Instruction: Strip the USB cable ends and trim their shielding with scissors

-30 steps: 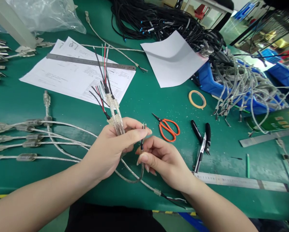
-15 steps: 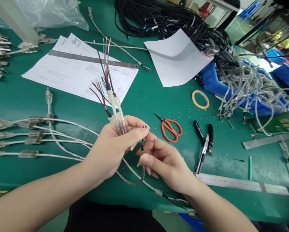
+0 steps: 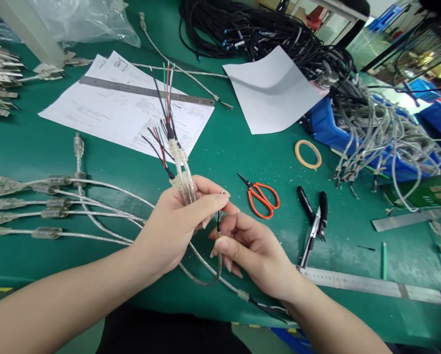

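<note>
Left hand [image 3: 179, 219] is gripping at least three clear cables [image 3: 187, 186] and pinching one separate cable end [image 3: 219, 224] near its tip; right hand [image 3: 251, 250] is pinching it lower, above the table [image 3: 227, 157]. One pair of scissors [image 3: 263, 199] is lying nearby; the nearest blue bin [image 3: 325, 127] is holding tangled cables [image 3: 378, 123].

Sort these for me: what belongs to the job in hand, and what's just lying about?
In hand:
- cable bundle, held in the left hand
- cable end, pinched by the right hand

Apparently lying about:
- scissors
- tape roll
- pliers
- printed papers
</note>
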Demonstrator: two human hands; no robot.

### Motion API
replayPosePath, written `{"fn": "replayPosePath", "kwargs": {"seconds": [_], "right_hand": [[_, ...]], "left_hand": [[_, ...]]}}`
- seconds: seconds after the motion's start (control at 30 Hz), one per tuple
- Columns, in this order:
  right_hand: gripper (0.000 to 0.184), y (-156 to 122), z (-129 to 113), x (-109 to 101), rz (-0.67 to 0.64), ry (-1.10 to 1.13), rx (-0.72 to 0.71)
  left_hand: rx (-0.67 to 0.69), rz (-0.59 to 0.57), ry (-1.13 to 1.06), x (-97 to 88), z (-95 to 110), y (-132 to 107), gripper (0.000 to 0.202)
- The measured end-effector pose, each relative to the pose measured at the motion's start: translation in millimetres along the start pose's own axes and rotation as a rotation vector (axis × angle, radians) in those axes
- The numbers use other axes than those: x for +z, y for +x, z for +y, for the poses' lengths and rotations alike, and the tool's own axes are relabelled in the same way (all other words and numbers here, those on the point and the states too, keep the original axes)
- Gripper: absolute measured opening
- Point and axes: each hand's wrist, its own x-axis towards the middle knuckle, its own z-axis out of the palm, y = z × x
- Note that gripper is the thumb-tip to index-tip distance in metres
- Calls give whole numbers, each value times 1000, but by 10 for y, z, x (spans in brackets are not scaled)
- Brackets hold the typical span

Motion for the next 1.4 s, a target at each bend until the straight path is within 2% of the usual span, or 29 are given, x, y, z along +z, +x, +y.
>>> {"fn": "replayPosePath", "kwargs": {"seconds": [0.2, 0.43, 0.63, 0.83, 1.0, 1.4], "right_hand": [[26, -6, 2, -2, -20, 52, 6], [20, 11, 60, -8, -106, 176, -35], [16, 13, 84, -23, -192, 268, -14], [13, 14, 97, -4, -241, 319, -33], [11, 25, 91, 24, -281, 316, -54], [13, 12, 105, 20, -259, 213, -15]], "left_hand": [[-2, -2, 3, 1, -18, 5, 12], [-29, 13, -12, -6, -40, 9, 10], [-45, 13, -35, -9, -54, 17, 11], [-65, -68, -155, 12, -59, 8, 15], [-78, -143, -198, 9, -77, -6, 17], [-108, -123, -120, -9, -96, -13, 12]]}}
